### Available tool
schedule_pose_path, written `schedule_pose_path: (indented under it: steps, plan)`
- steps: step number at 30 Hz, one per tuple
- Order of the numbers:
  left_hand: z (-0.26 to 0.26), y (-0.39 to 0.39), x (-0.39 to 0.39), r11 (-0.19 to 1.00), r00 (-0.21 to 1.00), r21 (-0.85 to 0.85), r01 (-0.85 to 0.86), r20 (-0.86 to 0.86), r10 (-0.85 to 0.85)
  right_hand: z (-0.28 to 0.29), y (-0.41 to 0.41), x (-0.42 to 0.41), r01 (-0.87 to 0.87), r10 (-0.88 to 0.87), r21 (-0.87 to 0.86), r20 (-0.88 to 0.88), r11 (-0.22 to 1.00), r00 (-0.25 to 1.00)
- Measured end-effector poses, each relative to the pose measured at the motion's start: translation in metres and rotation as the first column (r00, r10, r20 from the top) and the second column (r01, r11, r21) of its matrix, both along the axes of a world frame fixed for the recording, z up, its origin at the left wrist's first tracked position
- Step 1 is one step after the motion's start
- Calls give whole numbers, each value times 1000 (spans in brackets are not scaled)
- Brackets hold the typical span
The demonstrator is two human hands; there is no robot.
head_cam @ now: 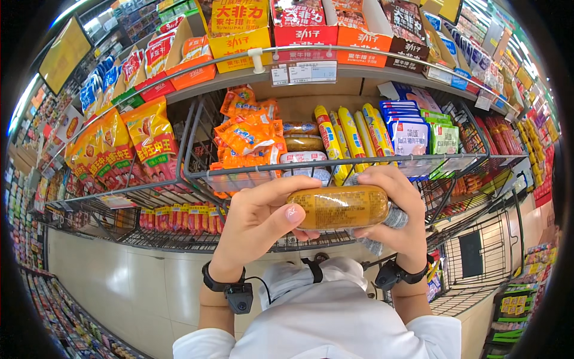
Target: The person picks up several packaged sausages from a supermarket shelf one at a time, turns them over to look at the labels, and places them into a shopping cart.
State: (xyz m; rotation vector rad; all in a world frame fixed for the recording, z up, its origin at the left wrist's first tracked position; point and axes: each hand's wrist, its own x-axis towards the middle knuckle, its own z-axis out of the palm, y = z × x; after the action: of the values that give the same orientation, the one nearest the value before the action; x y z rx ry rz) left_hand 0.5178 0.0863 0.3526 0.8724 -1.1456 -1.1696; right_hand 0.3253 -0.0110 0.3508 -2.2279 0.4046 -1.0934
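A thick brown packaged sausage (337, 207) lies level between my hands, with small printing along its casing. My left hand (255, 220) grips its left end, thumb across the near side. Around the right end curl the fingers of my right hand (403, 211), which also has a crumpled grey knitted cloth (397, 218) under the sausage. Just beyond is a black wire basket (264, 168) of packaged snacks. In it, similar brown sausages (304, 142) are stacked between orange snack packets (251, 130) and yellow-wrapped sausages (350, 132).
Blue-and-white pouches (408, 134) stand at the basket's right. Above runs a shelf with a metal rail (179, 69) and boxed snacks (307, 42). Large yellow sausage bags (152, 139) hang left. A wire shopping cart (480, 264) stands at my right, on the tiled floor (107, 278).
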Motion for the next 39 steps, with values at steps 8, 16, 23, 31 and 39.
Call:
schedule_pose_path:
  steps: [8,16,23,31,39]
  plan:
    - [-1,-2,1,1000,1000,-14,14,28,-14,-1,-2,-1,-3,3,8,2,1000,1000]
    - [-4,-6,0,999,1000,-32,10,19,-9,1,-2,0,-1,1,6,11,1000,1000]
    - [-5,-8,-1,999,1000,-47,11,19,-10,0,-2,-1,5,-4,-23,35,1000,999]
    - [-6,-9,-1,999,1000,-47,9,28,-8,1,-1,0,10,-10,-17,27,1000,1000]
    - [-6,-9,-1,999,999,-32,-8,36,9,0,0,0,21,-20,-21,24,1000,999]
